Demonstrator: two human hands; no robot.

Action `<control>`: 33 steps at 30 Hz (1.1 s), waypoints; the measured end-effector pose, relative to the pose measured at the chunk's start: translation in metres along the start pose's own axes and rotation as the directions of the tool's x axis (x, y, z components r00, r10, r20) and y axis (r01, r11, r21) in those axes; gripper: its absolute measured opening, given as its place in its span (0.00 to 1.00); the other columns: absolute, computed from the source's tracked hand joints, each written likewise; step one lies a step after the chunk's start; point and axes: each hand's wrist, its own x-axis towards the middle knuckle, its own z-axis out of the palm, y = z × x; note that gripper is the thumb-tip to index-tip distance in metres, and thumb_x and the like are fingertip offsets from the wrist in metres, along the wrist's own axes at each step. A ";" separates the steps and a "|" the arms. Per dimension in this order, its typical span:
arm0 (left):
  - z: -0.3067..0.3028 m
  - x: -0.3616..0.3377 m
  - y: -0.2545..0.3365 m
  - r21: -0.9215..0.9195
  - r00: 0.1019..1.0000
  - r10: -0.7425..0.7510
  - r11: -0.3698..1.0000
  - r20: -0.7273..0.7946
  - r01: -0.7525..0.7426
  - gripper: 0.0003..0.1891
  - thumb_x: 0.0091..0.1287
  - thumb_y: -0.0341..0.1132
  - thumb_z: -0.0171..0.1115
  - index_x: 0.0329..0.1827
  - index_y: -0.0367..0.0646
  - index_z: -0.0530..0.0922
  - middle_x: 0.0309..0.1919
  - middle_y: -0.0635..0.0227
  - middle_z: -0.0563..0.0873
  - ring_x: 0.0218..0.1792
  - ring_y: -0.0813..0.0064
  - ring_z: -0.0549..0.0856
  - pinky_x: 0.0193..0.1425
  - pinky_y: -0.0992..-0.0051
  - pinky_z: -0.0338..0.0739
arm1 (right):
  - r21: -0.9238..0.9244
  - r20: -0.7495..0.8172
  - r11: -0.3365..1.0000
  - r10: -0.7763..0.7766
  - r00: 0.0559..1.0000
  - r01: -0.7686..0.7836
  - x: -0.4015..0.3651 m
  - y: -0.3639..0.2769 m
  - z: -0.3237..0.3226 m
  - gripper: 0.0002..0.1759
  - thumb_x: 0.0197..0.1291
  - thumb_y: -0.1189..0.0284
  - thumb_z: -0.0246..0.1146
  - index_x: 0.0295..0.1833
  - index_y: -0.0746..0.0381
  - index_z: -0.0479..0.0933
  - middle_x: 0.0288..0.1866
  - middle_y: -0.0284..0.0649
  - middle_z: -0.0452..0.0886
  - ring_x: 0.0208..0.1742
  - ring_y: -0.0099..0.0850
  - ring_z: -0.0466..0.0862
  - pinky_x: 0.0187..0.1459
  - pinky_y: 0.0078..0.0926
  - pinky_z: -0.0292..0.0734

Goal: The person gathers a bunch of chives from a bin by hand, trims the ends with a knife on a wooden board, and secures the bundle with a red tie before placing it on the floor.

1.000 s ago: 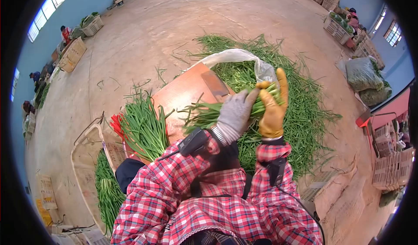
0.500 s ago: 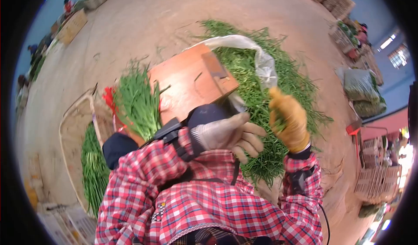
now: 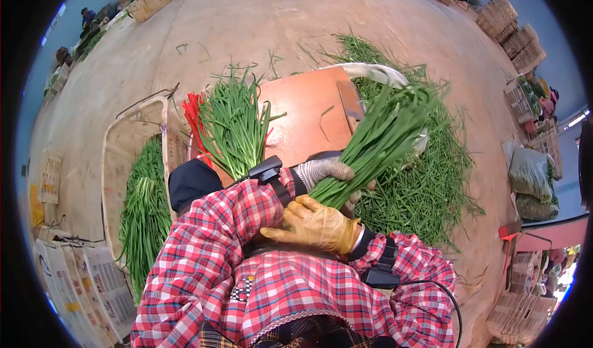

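My left hand (image 3: 325,171), in a pale knitted glove, is closed around a bunch of long green chives (image 3: 386,135). Their leaves fan up and to the right, and the stalk ends point down toward my body. Against those ends lies my right hand (image 3: 318,226) in a yellow glove, its back turned up and its fingers extended to the left. Its palm is hidden. Another chive bunch (image 3: 235,128) rests at the left of an orange-brown board (image 3: 302,110), beside red ties (image 3: 194,122). Loose greens (image 3: 420,199) are heaped on the right, partly over a white plastic sheet (image 3: 377,73).
A plastic crate (image 3: 114,156) at my left holds more chives (image 3: 145,209). Printed panels (image 3: 92,286) stand at lower left. A red-headed tool (image 3: 510,230), filled sacks (image 3: 531,178) and stacked baskets (image 3: 497,20) are along the right. Other people are in the background.
My left hand, earlier open and without chives, now grips a bunch. My right hand has moved left and down from the heap to the stalk ends. The view has shifted.
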 end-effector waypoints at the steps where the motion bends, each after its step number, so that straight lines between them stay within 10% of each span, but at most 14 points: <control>1: -0.003 -0.005 0.007 0.101 0.999 0.026 0.995 -0.028 -0.023 0.33 0.59 0.38 0.68 0.66 0.37 0.66 0.52 0.56 0.80 0.42 0.68 0.86 0.46 0.65 0.85 | 0.079 -0.082 0.996 0.034 0.996 -0.028 0.003 0.000 -0.007 0.30 0.59 0.66 0.56 0.69 0.48 0.66 0.40 0.38 0.76 0.45 0.35 0.78 0.57 0.39 0.71; 4: 0.010 -0.020 0.029 0.293 0.974 0.104 0.955 -0.201 -0.041 0.32 0.55 0.39 0.72 0.62 0.38 0.71 0.47 0.59 0.82 0.38 0.71 0.85 0.43 0.70 0.83 | 0.353 -0.215 0.915 0.280 0.936 -0.193 -0.010 0.003 -0.040 0.30 0.51 0.63 0.66 0.61 0.56 0.71 0.47 0.40 0.78 0.47 0.37 0.79 0.55 0.42 0.71; 5: 0.017 -0.022 0.035 0.389 0.968 0.135 0.920 -0.210 -0.044 0.31 0.54 0.39 0.72 0.61 0.39 0.72 0.47 0.60 0.82 0.38 0.72 0.85 0.42 0.71 0.83 | 0.491 -0.294 0.801 0.522 0.801 -0.342 -0.034 0.009 -0.032 0.30 0.46 0.65 0.69 0.58 0.59 0.72 0.47 0.41 0.78 0.45 0.37 0.79 0.52 0.38 0.73; 7: 0.027 -0.022 0.045 0.566 0.958 0.190 0.824 -0.215 -0.037 0.30 0.53 0.38 0.73 0.59 0.39 0.74 0.46 0.62 0.83 0.37 0.73 0.84 0.41 0.74 0.81 | 0.941 -0.228 0.261 0.959 0.167 -0.214 -0.061 0.014 -0.017 0.38 0.53 0.63 0.72 0.66 0.63 0.66 0.54 0.40 0.77 0.51 0.31 0.78 0.53 0.31 0.72; 8: 0.028 -0.022 0.050 0.636 0.968 0.152 0.772 -0.199 0.009 0.32 0.55 0.39 0.72 0.62 0.38 0.72 0.46 0.65 0.83 0.39 0.74 0.84 0.43 0.74 0.80 | 0.982 -0.139 0.152 0.984 0.113 -0.109 -0.070 0.024 -0.010 0.50 0.55 0.61 0.71 0.76 0.61 0.50 0.65 0.43 0.69 0.61 0.35 0.72 0.59 0.34 0.69; 11: 0.025 -0.004 0.042 0.820 0.965 0.262 0.555 -0.015 -0.137 0.32 0.58 0.40 0.70 0.64 0.37 0.70 0.45 0.66 0.84 0.40 0.70 0.84 0.46 0.70 0.80 | 0.990 -0.128 0.113 0.968 0.215 0.081 -0.080 0.040 0.025 0.65 0.49 0.64 0.75 0.79 0.55 0.32 0.73 0.46 0.58 0.72 0.42 0.61 0.69 0.39 0.59; 12: 0.027 0.005 0.039 0.914 0.949 0.303 0.353 0.090 -0.199 0.35 0.57 0.38 0.70 0.67 0.38 0.67 0.47 0.59 0.84 0.45 0.60 0.84 0.49 0.66 0.79 | 0.968 -0.220 0.192 0.957 0.188 0.159 -0.064 0.039 0.018 0.58 0.52 0.67 0.74 0.79 0.56 0.41 0.72 0.41 0.62 0.69 0.38 0.66 0.67 0.36 0.62; 15: 0.044 0.014 0.024 0.881 0.910 0.351 -0.329 -0.220 0.339 0.41 0.54 0.34 0.68 0.73 0.45 0.59 0.58 0.56 0.79 0.48 0.51 0.84 0.46 0.64 0.81 | 0.935 -0.010 0.020 0.999 -0.031 0.353 -0.075 0.046 0.037 0.43 0.56 0.70 0.71 0.74 0.59 0.57 0.66 0.36 0.70 0.62 0.32 0.72 0.63 0.31 0.67; 19: 0.022 0.027 -0.019 0.710 0.910 0.402 -0.610 -0.106 0.352 0.41 0.52 0.29 0.66 0.72 0.46 0.60 0.45 0.53 0.81 0.42 0.49 0.82 0.44 0.58 0.78 | 0.800 0.061 0.027 0.990 -0.127 0.600 -0.106 0.059 0.026 0.20 0.63 0.76 0.62 0.61 0.64 0.73 0.56 0.35 0.79 0.56 0.31 0.80 0.57 0.30 0.76; 27: 0.036 0.047 -0.035 0.777 0.895 0.437 -0.593 0.091 0.210 0.48 0.47 0.37 0.70 0.73 0.39 0.54 0.55 0.48 0.75 0.52 0.48 0.78 0.57 0.59 0.72 | 0.863 0.046 0.079 0.972 -0.232 0.500 -0.141 0.058 0.020 0.13 0.63 0.75 0.63 0.53 0.65 0.77 0.40 0.37 0.82 0.43 0.28 0.82 0.48 0.26 0.80; 33: 0.059 0.089 -0.020 0.852 0.881 0.398 -0.337 -0.255 0.400 0.49 0.50 0.39 0.68 0.74 0.39 0.50 0.53 0.41 0.77 0.44 0.44 0.82 0.49 0.56 0.78 | 0.946 -0.154 0.221 0.950 -0.271 0.238 -0.113 0.053 -0.008 0.18 0.57 0.80 0.67 0.54 0.63 0.76 0.45 0.33 0.81 0.43 0.24 0.81 0.47 0.23 0.77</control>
